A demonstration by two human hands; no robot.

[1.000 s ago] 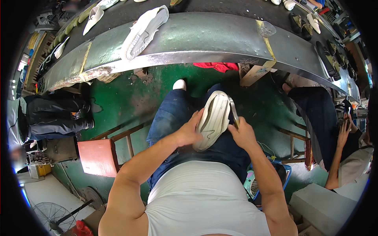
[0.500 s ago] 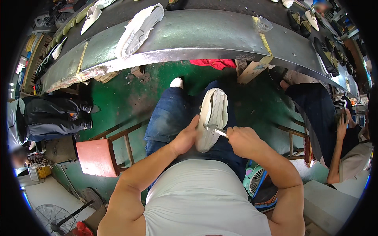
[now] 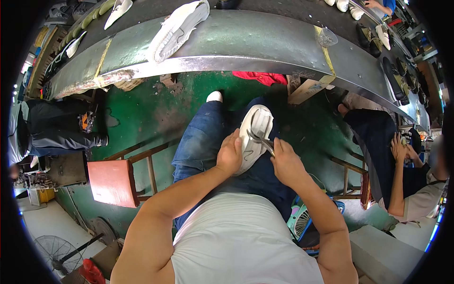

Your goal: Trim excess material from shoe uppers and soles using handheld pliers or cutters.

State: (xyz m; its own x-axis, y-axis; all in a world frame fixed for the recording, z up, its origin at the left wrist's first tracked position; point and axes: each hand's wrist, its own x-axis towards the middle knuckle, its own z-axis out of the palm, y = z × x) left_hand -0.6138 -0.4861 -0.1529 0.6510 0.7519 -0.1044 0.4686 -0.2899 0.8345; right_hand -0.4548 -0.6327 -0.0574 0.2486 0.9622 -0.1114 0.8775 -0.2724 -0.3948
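Note:
A white shoe point(image 3: 249, 157) lies bottom-up across my thighs, its far end pointing toward the bench. Along its left side, my left hand point(image 3: 230, 154) grips it with bent fingers. My right hand point(image 3: 285, 160) is closed round the handles of metal pincers point(image 3: 261, 140). The curved head of the pincers rests at the shoe's underside, near the middle of its far half. Whether the jaws pinch any material is too small to tell. A thin dark curved line shows on the shoe's nearer half.
A metal-edged bench point(image 3: 265, 40) runs across ahead, bearing another white shoe point(image 3: 177, 31) and a clear cup point(image 3: 327, 37). A red-topped stool point(image 3: 113, 182) stands at left. A green fan point(image 3: 299, 221) sits beside my right hip. People sit at both sides.
The pincers have moved away from me along the shoe's underside and turned in my right hand. My left hand has shifted farther up the shoe's side. The whole view has shifted slightly.

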